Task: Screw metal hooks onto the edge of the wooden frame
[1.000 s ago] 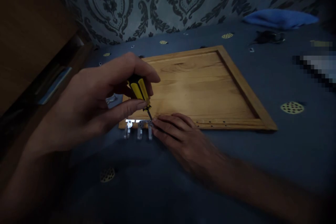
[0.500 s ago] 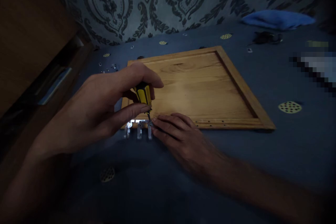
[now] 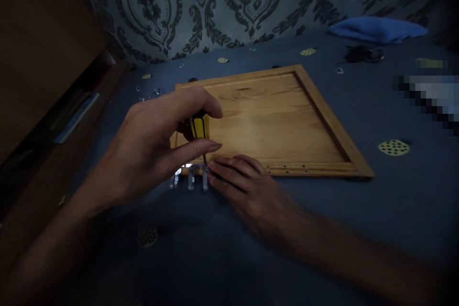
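Head view: left hand (image 3: 150, 131) clamped on screwdriver (image 3: 200, 126), apparently screwing hook (image 3: 205, 180) at board's (image 3: 265, 119) near edge; right hand (image 3: 256, 196), fingers together; needs twisting.

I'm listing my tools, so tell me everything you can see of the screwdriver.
The screwdriver has a yellow and black handle, plastic by its look, and a thin, metallic-looking shaft. It stands nearly upright in the grip of the left hand, which partly hides it. Its tip, too small to make out, is at the rightmost visible metal hook, beside the right hand.

Dim light, ornate patterned wall (image 3: 201, 5), brown wooden furniture (image 3: 46, 28) at left.
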A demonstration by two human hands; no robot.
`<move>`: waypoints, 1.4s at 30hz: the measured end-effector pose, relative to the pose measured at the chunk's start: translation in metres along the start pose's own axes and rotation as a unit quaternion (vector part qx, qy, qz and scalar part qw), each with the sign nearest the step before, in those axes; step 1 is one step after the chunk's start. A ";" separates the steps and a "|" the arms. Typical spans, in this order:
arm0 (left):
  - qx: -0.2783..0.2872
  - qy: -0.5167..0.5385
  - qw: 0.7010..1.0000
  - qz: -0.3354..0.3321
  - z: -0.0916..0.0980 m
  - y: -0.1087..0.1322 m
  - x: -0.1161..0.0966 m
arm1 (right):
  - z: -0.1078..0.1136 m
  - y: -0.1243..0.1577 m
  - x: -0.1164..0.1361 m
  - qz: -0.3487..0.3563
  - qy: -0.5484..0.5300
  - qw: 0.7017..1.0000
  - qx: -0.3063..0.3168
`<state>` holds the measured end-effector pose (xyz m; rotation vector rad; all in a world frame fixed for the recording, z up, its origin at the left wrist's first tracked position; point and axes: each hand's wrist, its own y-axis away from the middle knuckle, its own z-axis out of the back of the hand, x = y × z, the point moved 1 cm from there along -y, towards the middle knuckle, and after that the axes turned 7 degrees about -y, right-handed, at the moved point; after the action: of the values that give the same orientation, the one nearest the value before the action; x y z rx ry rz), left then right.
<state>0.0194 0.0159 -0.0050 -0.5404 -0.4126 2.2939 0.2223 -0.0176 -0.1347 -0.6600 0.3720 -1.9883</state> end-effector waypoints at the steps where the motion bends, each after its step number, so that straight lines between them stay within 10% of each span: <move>1: -0.006 0.022 1.000 0.004 -0.001 0.001 0.001 | 0.000 0.000 0.000 0.000 0.000 1.000 -0.002; 13: -0.144 0.101 0.975 0.137 0.008 -0.004 0.007 | 0.000 0.000 -0.001 -0.007 -0.013 1.000 0.004; 28: 0.042 0.121 0.975 0.181 -0.044 0.020 0.096 | 0.001 -0.001 0.000 0.003 -0.005 1.000 -0.005; 36: 0.054 0.000 0.996 0.074 -0.039 0.020 0.072 | -0.002 0.003 0.001 -0.009 0.001 1.000 0.000; 42: 0.193 0.076 0.977 0.056 -0.040 0.042 0.029 | 0.001 0.000 0.001 -0.005 -0.003 1.000 0.003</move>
<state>-0.0038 0.0134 -0.0650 -0.5457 0.1418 2.3373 0.2226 -0.0189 -0.1334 -0.6665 0.3600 -1.9952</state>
